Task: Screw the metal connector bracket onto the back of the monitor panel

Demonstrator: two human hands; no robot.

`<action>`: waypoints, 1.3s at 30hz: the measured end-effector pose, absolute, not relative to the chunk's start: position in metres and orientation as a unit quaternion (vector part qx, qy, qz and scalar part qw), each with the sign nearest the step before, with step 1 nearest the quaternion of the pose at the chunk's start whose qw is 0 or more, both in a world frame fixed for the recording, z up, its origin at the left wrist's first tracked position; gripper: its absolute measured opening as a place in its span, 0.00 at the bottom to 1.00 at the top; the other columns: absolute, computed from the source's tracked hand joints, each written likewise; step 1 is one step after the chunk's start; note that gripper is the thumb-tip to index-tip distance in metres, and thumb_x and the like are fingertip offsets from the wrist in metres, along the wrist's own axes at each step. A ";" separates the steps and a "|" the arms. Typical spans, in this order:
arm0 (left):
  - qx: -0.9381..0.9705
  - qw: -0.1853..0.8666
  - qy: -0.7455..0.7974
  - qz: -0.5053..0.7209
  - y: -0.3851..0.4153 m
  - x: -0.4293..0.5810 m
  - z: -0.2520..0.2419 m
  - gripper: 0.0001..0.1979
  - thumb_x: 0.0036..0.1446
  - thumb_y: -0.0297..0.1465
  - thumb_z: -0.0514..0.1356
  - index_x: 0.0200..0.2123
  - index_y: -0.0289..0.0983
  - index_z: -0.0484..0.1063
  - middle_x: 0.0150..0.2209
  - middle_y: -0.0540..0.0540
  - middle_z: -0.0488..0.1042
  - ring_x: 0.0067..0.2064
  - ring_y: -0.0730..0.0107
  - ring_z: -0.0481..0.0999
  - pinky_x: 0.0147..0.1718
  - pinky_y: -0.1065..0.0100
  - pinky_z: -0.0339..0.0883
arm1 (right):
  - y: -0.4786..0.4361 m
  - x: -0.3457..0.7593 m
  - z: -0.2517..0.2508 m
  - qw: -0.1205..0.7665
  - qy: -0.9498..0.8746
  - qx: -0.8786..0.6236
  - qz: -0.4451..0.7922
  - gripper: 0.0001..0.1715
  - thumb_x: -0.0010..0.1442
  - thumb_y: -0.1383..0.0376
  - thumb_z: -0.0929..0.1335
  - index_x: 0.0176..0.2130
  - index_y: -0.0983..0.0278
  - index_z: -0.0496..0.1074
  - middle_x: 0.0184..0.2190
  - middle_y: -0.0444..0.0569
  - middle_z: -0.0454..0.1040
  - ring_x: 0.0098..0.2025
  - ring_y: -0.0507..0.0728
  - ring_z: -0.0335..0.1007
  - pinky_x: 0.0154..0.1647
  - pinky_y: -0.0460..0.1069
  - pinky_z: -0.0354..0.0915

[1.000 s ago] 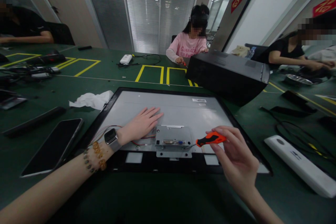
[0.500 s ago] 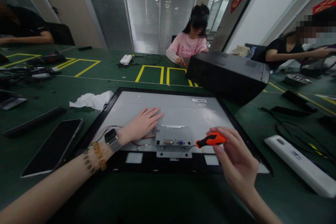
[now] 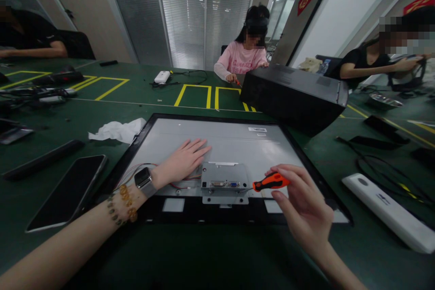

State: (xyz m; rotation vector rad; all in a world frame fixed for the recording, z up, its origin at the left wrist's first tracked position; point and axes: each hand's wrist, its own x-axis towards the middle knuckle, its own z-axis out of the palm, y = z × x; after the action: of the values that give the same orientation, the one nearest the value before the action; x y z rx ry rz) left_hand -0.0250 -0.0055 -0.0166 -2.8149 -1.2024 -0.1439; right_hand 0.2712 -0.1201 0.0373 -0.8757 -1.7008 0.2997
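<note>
A display panel [image 3: 234, 138] with a black frame lies flat before me, its grey metal back facing up. My left hand [image 3: 183, 159] rests on that back with fingers stretched out. Near the panel's front edge is a metal bracket box [image 3: 224, 174] with video ports on its front side. My right hand [image 3: 302, 195] pinches the end of an orange and black screwdriver [image 3: 272, 181]. The screwdriver lies nearly level, its shaft pointing left at the box's right end; I cannot tell whether the tip touches a screw. Thin coloured wires [image 3: 176, 185] run beside my left wrist.
At left lie a smartphone [image 3: 70, 190], a black bar [image 3: 44, 159] and crumpled tissue [image 3: 118, 130]. A white bar-shaped device [image 3: 387, 213] and black cables [image 3: 377, 167] are at right. Behind the panel stands a large black casing [image 3: 295, 95], with a person in pink [image 3: 243, 59] beyond it.
My right hand has shifted slightly, and its grip on the screwdriver handle has turned a little. The left hand stays on the panel.
</note>
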 end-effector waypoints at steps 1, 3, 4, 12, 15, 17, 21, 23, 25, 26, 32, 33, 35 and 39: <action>-0.918 0.039 -0.393 -0.047 -0.006 -0.025 -0.017 0.22 0.70 0.32 0.42 0.65 0.41 0.51 0.68 0.42 0.49 0.67 0.60 0.49 0.62 0.52 0.45 | -0.120 0.271 0.037 0.574 -0.718 -0.373 0.125 0.28 0.59 0.76 0.67 0.54 0.52 0.70 0.45 0.49 0.69 0.44 0.57 0.71 0.40 0.54 0.71; -0.917 0.040 -0.393 -0.048 -0.006 -0.025 -0.017 0.22 0.70 0.32 0.42 0.65 0.41 0.51 0.68 0.42 0.49 0.67 0.60 0.49 0.62 0.52 0.46 | -0.121 0.270 0.035 0.580 -0.708 -0.383 0.122 0.28 0.58 0.77 0.67 0.54 0.53 0.70 0.45 0.49 0.70 0.44 0.56 0.72 0.41 0.54 0.71; -0.917 0.041 -0.393 -0.048 -0.006 -0.025 -0.017 0.22 0.70 0.32 0.42 0.65 0.41 0.51 0.68 0.43 0.49 0.67 0.60 0.49 0.62 0.52 0.46 | -0.121 0.269 0.034 0.582 -0.703 -0.389 0.125 0.29 0.59 0.77 0.66 0.55 0.53 0.69 0.45 0.49 0.71 0.45 0.57 0.72 0.43 0.55 0.71; -0.918 0.043 -0.392 -0.048 -0.005 -0.025 -0.018 0.22 0.69 0.31 0.43 0.65 0.41 0.51 0.67 0.42 0.50 0.67 0.60 0.49 0.62 0.52 0.46 | -0.123 0.269 0.035 0.575 -0.703 -0.380 0.174 0.27 0.61 0.75 0.63 0.58 0.56 0.66 0.49 0.52 0.71 0.50 0.60 0.71 0.49 0.58 0.69; -0.920 0.041 -0.388 -0.046 -0.006 -0.025 -0.016 0.22 0.70 0.31 0.42 0.65 0.41 0.52 0.67 0.43 0.50 0.68 0.61 0.48 0.62 0.52 0.46 | -0.119 0.270 0.037 0.581 -0.706 -0.380 0.140 0.27 0.59 0.75 0.67 0.54 0.54 0.69 0.46 0.50 0.69 0.48 0.58 0.69 0.45 0.55 0.70; -0.920 0.040 -0.387 -0.046 -0.006 -0.025 -0.015 0.22 0.70 0.31 0.42 0.65 0.41 0.52 0.67 0.43 0.50 0.68 0.61 0.48 0.62 0.52 0.46 | -0.119 0.270 0.038 0.583 -0.701 -0.389 0.129 0.27 0.58 0.76 0.67 0.53 0.53 0.70 0.45 0.49 0.68 0.46 0.57 0.69 0.43 0.54 0.70; -0.920 0.040 -0.388 -0.048 -0.006 -0.024 -0.015 0.22 0.70 0.31 0.42 0.65 0.41 0.52 0.67 0.43 0.50 0.67 0.61 0.48 0.62 0.53 0.46 | -0.120 0.271 0.035 0.567 -0.702 -0.408 0.135 0.29 0.60 0.76 0.65 0.57 0.55 0.66 0.47 0.51 0.69 0.47 0.58 0.70 0.46 0.57 0.68; -0.919 0.041 -0.389 -0.049 -0.006 -0.024 -0.015 0.22 0.70 0.31 0.42 0.65 0.42 0.51 0.67 0.43 0.49 0.67 0.61 0.48 0.62 0.53 0.46 | -0.121 0.272 0.033 0.558 -0.707 -0.410 0.145 0.29 0.61 0.75 0.64 0.59 0.55 0.64 0.49 0.52 0.69 0.49 0.60 0.70 0.48 0.59 0.67; -0.918 0.041 -0.391 -0.050 -0.006 -0.024 -0.015 0.22 0.70 0.31 0.43 0.65 0.41 0.51 0.68 0.42 0.49 0.67 0.60 0.49 0.62 0.52 0.46 | -0.121 0.273 0.033 0.551 -0.714 -0.403 0.154 0.29 0.62 0.74 0.64 0.59 0.55 0.63 0.50 0.53 0.68 0.50 0.60 0.69 0.49 0.60 0.67; -0.918 0.041 -0.392 -0.050 -0.006 -0.024 -0.015 0.22 0.70 0.31 0.42 0.65 0.41 0.51 0.67 0.42 0.49 0.67 0.60 0.49 0.62 0.52 0.46 | -0.120 0.273 0.034 0.551 -0.718 -0.397 0.155 0.28 0.61 0.73 0.64 0.59 0.54 0.64 0.49 0.52 0.68 0.49 0.60 0.69 0.48 0.60 0.68; -0.918 0.038 -0.392 -0.051 -0.006 -0.025 -0.016 0.22 0.69 0.30 0.43 0.65 0.42 0.52 0.67 0.43 0.50 0.67 0.60 0.49 0.62 0.52 0.46 | -0.119 0.271 0.038 0.581 -0.699 -0.400 0.115 0.25 0.59 0.75 0.66 0.53 0.53 0.70 0.42 0.49 0.67 0.43 0.56 0.68 0.39 0.53 0.68; -0.917 0.038 -0.394 -0.051 -0.006 -0.025 -0.016 0.22 0.69 0.30 0.43 0.65 0.42 0.52 0.67 0.43 0.49 0.67 0.60 0.49 0.62 0.52 0.46 | -0.119 0.271 0.037 0.584 -0.693 -0.407 0.112 0.26 0.59 0.75 0.66 0.53 0.53 0.70 0.43 0.49 0.67 0.43 0.56 0.68 0.40 0.53 0.68; -0.917 0.037 -0.395 -0.051 -0.006 -0.025 -0.017 0.22 0.69 0.30 0.43 0.65 0.41 0.51 0.67 0.43 0.49 0.67 0.60 0.49 0.62 0.52 0.46 | -0.120 0.272 0.035 0.582 -0.688 -0.418 0.114 0.26 0.60 0.75 0.65 0.54 0.54 0.69 0.45 0.50 0.68 0.46 0.57 0.68 0.43 0.54 0.67; -0.918 0.036 -0.391 -0.049 -0.006 -0.024 -0.017 0.22 0.69 0.30 0.43 0.65 0.41 0.52 0.67 0.43 0.50 0.67 0.60 0.49 0.62 0.52 0.46 | -0.120 0.274 0.032 0.574 -0.696 -0.413 0.127 0.29 0.62 0.74 0.63 0.59 0.56 0.63 0.48 0.52 0.70 0.49 0.59 0.69 0.49 0.59 0.66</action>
State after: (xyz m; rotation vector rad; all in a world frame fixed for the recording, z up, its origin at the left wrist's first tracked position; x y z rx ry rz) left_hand -0.0241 -0.0062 -0.0169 -2.8197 -1.2019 -0.1503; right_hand 0.2740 -0.1199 0.0325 -0.9682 -1.6302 0.2967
